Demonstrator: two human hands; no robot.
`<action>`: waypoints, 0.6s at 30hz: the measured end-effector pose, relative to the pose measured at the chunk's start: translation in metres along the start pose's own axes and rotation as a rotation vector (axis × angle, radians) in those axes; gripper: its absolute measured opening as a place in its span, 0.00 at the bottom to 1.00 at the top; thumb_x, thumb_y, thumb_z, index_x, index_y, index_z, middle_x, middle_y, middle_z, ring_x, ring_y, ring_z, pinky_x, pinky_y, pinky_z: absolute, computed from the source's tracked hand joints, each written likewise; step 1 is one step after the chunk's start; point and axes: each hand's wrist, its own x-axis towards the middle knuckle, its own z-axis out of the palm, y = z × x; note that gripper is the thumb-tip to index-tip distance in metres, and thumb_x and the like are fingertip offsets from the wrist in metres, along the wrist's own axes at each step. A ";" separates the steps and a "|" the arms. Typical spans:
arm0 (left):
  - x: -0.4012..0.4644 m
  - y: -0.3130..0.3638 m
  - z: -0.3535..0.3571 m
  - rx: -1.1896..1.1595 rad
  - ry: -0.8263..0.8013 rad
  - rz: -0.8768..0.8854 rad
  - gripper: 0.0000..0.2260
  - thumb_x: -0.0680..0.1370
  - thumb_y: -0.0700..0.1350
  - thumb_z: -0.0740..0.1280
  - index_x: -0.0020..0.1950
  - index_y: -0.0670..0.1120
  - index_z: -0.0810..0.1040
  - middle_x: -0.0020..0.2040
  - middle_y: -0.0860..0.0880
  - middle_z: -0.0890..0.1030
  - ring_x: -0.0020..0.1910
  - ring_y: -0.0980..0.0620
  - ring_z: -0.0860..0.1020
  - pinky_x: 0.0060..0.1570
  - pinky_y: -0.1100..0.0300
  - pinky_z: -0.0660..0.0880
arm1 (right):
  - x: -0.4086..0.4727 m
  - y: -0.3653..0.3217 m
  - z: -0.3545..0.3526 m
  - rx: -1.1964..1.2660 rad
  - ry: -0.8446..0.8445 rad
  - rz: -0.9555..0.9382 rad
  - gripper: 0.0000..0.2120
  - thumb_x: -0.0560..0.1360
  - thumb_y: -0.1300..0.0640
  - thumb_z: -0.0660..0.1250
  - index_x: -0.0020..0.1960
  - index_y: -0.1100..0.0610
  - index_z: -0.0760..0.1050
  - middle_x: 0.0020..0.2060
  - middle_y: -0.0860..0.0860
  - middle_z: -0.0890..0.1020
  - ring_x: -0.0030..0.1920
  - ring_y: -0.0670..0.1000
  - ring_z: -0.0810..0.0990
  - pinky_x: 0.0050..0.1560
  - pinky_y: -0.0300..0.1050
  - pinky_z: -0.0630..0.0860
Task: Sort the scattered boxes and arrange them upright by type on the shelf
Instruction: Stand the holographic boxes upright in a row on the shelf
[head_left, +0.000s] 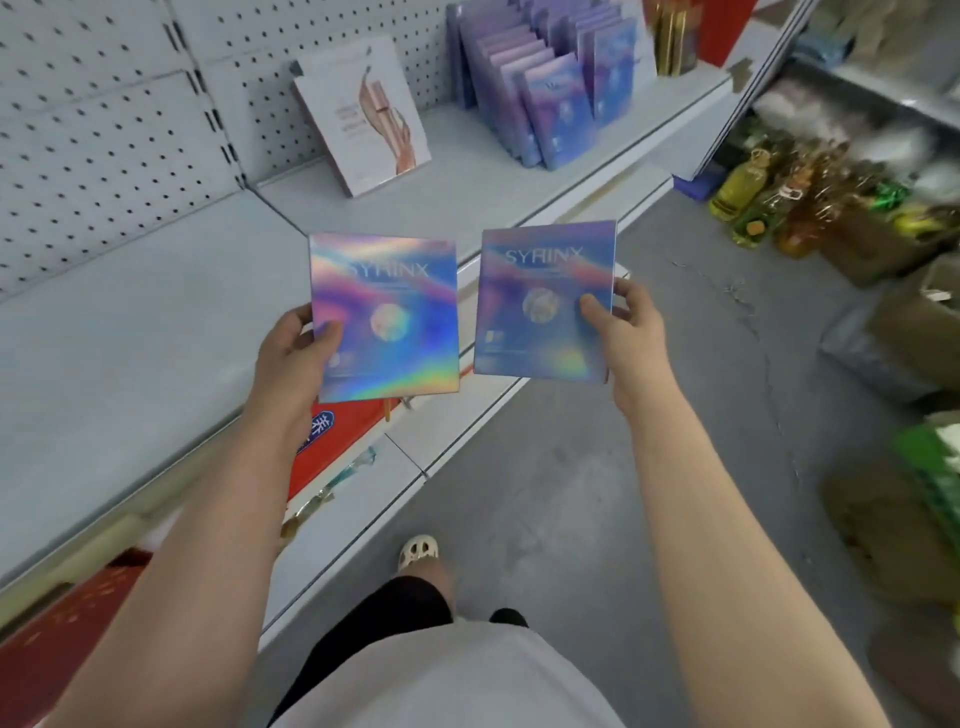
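The left hand (291, 358) grips one holographic box (385, 317) and the right hand (631, 332) another (543, 301), faces up side by side (likely to confirm matching type), near of the upright purple row (540, 88) far right on the shelf (156, 322).

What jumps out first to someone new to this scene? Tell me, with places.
Two shiny holographic boxes hold the centre, one in the left hand and one in the right hand, both above the shelf edge. Behind them, a row of matching purple boxes stands upright at the back right of the shelf, with a white box leaning on the pegboard to its left. Yellow bottles crowd the floor at right.
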 end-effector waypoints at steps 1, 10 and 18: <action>0.009 0.001 0.016 0.008 -0.011 -0.001 0.12 0.77 0.42 0.67 0.60 0.48 0.77 0.55 0.46 0.83 0.51 0.47 0.81 0.60 0.44 0.76 | 0.012 0.001 -0.007 0.007 0.015 0.006 0.08 0.78 0.59 0.68 0.52 0.48 0.74 0.43 0.51 0.81 0.44 0.55 0.83 0.43 0.53 0.81; 0.122 0.022 0.147 -0.002 -0.082 0.005 0.12 0.77 0.42 0.67 0.60 0.47 0.77 0.55 0.44 0.83 0.50 0.46 0.81 0.56 0.47 0.76 | 0.151 -0.013 -0.045 -0.005 0.126 -0.003 0.09 0.70 0.54 0.70 0.49 0.46 0.75 0.47 0.58 0.83 0.48 0.63 0.83 0.50 0.66 0.79; 0.209 0.061 0.249 0.006 -0.102 0.079 0.12 0.79 0.38 0.65 0.62 0.42 0.75 0.51 0.47 0.82 0.47 0.52 0.80 0.49 0.60 0.76 | 0.275 -0.036 -0.067 -0.023 0.160 -0.032 0.10 0.68 0.51 0.69 0.48 0.44 0.74 0.40 0.51 0.81 0.40 0.54 0.79 0.42 0.52 0.75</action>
